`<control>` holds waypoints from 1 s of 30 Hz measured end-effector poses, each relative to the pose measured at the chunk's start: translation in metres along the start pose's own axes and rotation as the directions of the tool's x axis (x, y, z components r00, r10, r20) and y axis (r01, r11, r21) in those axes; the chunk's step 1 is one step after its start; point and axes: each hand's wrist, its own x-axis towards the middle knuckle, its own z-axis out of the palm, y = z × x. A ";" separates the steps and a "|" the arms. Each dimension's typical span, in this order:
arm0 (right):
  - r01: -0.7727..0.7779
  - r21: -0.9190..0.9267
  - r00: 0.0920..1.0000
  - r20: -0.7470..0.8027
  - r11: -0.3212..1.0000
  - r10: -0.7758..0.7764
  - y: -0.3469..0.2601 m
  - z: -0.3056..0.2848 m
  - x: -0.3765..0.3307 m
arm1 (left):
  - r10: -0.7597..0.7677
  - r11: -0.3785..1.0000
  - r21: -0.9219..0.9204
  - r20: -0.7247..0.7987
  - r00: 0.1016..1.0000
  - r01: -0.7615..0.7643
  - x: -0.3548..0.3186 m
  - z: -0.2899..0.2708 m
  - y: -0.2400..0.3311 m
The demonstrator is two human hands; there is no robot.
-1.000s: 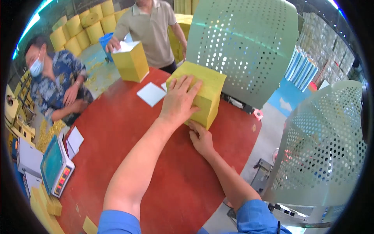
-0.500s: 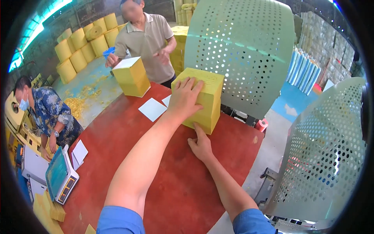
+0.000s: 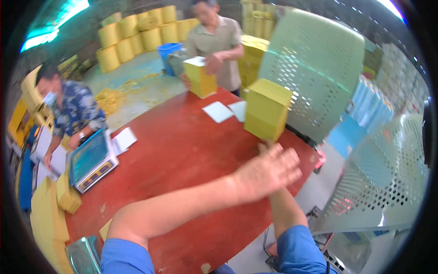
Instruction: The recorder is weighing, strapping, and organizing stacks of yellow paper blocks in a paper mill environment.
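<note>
A tall yellow block, like a squared stack of paper, stands upright at the table's far right edge. My left hand hovers just in front of it, off the block, with its fingers spread and slightly blurred. Behind that hand, my right hand is mostly hidden; only a bit of it shows near the block's lower front edge. I cannot make out whether it touches the block. Two white cards lie on the red table to the left of the block.
Across the table a person handles another yellow block. At left, a masked person bends beside a weighing scale with white cards near it. Yellow stacks sit at the lower left. Perforated green guards rise behind and to the right.
My left hand has come off the yellow block's top and swung down and right, over my right hand. The view has shifted. Across the table, the person now has both hands at the other block.
</note>
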 end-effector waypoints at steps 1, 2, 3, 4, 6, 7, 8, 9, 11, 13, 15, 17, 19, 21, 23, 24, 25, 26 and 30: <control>-0.078 0.116 0.996 -0.032 0.990 0.082 -0.001 0.000 -0.012 | 0.013 0.999 -0.040 -0.049 0.999 -0.015 -0.013 -0.007 0.022; -0.157 0.231 0.985 -0.039 0.960 0.170 -0.005 0.006 -0.025 | 0.017 0.997 -0.070 -0.097 0.995 -0.024 -0.027 -0.018 0.043; -0.198 0.377 0.976 -0.011 0.905 0.218 -0.021 0.019 -0.048 | -0.003 0.998 -0.063 -0.110 0.994 -0.004 -0.046 -0.036 0.062; -0.180 0.392 0.983 0.094 0.902 0.155 -0.046 0.037 -0.081 | -0.053 0.998 -0.038 -0.107 0.993 0.049 -0.070 -0.061 0.077; -0.174 0.446 0.974 0.210 0.878 0.087 -0.142 0.041 -0.153 | -0.163 0.986 0.005 -0.104 0.981 0.165 -0.103 -0.116 0.113; -0.193 0.287 0.959 0.258 0.938 0.118 -0.193 0.036 -0.189 | -0.183 0.983 -0.011 -0.126 0.975 0.184 -0.122 -0.139 0.133; -0.271 0.395 0.935 0.324 0.878 0.143 -0.235 0.037 -0.223 | -0.260 0.964 0.031 -0.115 0.959 0.265 -0.143 -0.157 0.154; -0.225 0.315 0.930 0.351 0.922 0.107 -0.229 0.034 -0.249 | -0.281 0.957 0.023 -0.151 0.948 0.288 -0.160 -0.177 0.175; -0.377 0.485 0.844 0.530 0.790 0.077 -0.258 0.046 -0.302 | -0.358 0.932 -0.019 -0.193 0.913 0.362 -0.199 -0.210 0.214; -0.557 0.579 0.726 0.687 0.595 0.011 -0.285 0.064 -0.355 | -0.490 0.864 0.035 -0.169 0.855 0.502 -0.246 -0.253 0.269; -0.428 0.571 0.694 0.704 0.700 -0.151 -0.309 0.076 -0.405 | -0.625 0.761 0.090 -0.160 0.764 0.642 -0.288 -0.294 0.331; -0.495 0.573 0.601 0.769 0.653 -0.219 -0.347 0.090 -0.457 | -0.699 0.676 0.167 -0.162 0.696 0.718 -0.330 -0.328 0.393; -0.555 0.544 0.498 0.823 0.630 -0.272 -0.385 0.106 -0.513 | -0.759 0.591 0.225 -0.169 0.628 0.775 -0.370 -0.360 0.459; -0.586 0.469 0.391 0.878 0.660 -0.277 -0.404 0.120 -0.571 | -0.882 0.370 0.302 -0.182 0.434 0.878 -0.406 -0.389 0.520; -0.685 0.394 0.279 0.919 0.613 -0.278 -0.423 0.133 -0.628 | -0.939 0.189 0.326 -0.215 0.268 0.926 -0.445 -0.407 0.573; -0.779 0.340 0.221 0.935 0.527 -0.277 -0.432 0.140 -0.656 | -0.955 0.113 0.339 -0.223 0.197 0.934 -0.464 -0.416 0.594; -0.796 0.292 0.157 0.946 0.530 -0.285 -0.440 0.147 -0.682 | -0.966 0.038 0.357 -0.227 0.126 0.933 -0.487 -0.428 0.617; -0.812 0.243 0.090 0.950 0.530 -0.298 -0.449 0.152 -0.705 | -0.964 -0.034 0.385 -0.256 0.072 0.922 -0.508 -0.439 0.637; -0.818 0.077 -0.122 0.945 0.570 -0.302 -0.476 0.172 -0.776 | -0.902 -0.363 0.317 -0.355 -0.246 0.876 -0.594 -0.467 0.686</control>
